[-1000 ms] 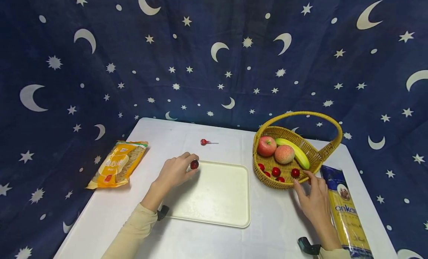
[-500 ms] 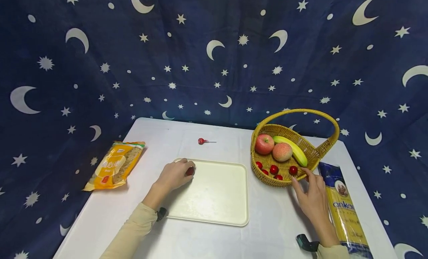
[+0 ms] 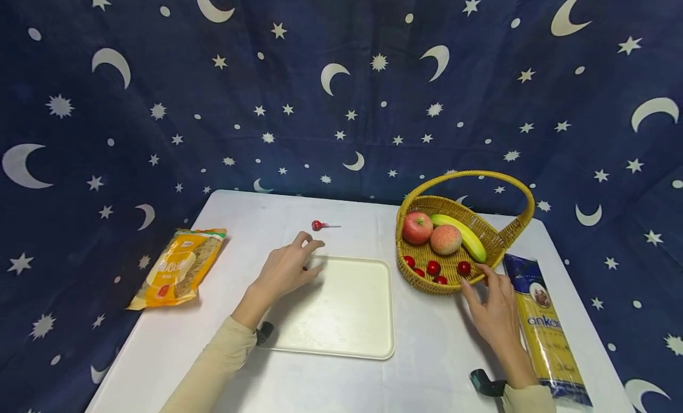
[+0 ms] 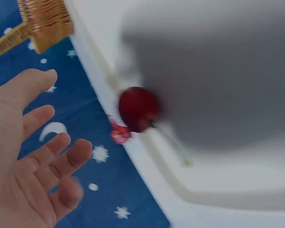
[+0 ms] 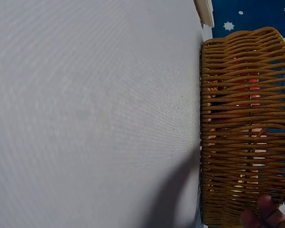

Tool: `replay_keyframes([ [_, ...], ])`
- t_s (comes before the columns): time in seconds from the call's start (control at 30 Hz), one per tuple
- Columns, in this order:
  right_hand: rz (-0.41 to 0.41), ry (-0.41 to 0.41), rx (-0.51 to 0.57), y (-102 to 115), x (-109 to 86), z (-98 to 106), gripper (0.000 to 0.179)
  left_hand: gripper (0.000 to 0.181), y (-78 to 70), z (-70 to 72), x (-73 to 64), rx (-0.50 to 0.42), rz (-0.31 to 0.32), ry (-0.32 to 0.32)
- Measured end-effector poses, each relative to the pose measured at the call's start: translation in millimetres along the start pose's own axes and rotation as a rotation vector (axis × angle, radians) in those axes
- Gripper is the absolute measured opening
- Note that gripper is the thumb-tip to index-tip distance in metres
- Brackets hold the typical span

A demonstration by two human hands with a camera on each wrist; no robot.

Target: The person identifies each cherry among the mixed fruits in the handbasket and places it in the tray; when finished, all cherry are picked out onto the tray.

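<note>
1. Cream plastic tray (image 3: pixel 341 306) lies on the white counter (image 3: pixel 427 365); a small dark-red cherry (image 4: pixel 138 108) sits at its far left corner.
2. Left hand (image 3: pixel 285 269) hovers just above the cherry, grip open, fingers spread.
3. Right hand (image 3: pixel 493 315) rests fingertips against the woven yellow wicker basket (image 3: pixel 493 241), grip relaxed, holding nothing.

orange snack bag (image 3: pixel 177 268) flat near table's left edge. red lollipop (image 3: pixel 318 225) beyond tray, stick pointing right. blue-yellow pasta pack (image 3: pixel 543 323) along right edge. white table (image 3: pixel 427 365). navy moon-and-star cloth (image 3: pixel 331 93) behind.
</note>
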State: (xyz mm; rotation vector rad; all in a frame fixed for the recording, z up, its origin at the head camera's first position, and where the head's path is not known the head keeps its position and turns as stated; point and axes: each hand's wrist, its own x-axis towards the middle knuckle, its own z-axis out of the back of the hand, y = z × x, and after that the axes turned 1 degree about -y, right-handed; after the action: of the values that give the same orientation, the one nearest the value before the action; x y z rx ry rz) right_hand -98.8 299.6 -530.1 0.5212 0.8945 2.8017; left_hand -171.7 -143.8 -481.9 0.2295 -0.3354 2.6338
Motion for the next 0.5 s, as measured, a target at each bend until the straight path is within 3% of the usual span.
replay_keyframes([
  [0.2,-0.013,0.006,-0.012,1,0.4,0,0.057,0.05,-27.0,19.0,34.0,0.008,-0.093,-0.044],
  [0.5,-0.016,0.007,-0.01,1,1.0,2,0.058,0.038,-87.7,46.6,94.2,-0.002,-0.304,-0.085],
])
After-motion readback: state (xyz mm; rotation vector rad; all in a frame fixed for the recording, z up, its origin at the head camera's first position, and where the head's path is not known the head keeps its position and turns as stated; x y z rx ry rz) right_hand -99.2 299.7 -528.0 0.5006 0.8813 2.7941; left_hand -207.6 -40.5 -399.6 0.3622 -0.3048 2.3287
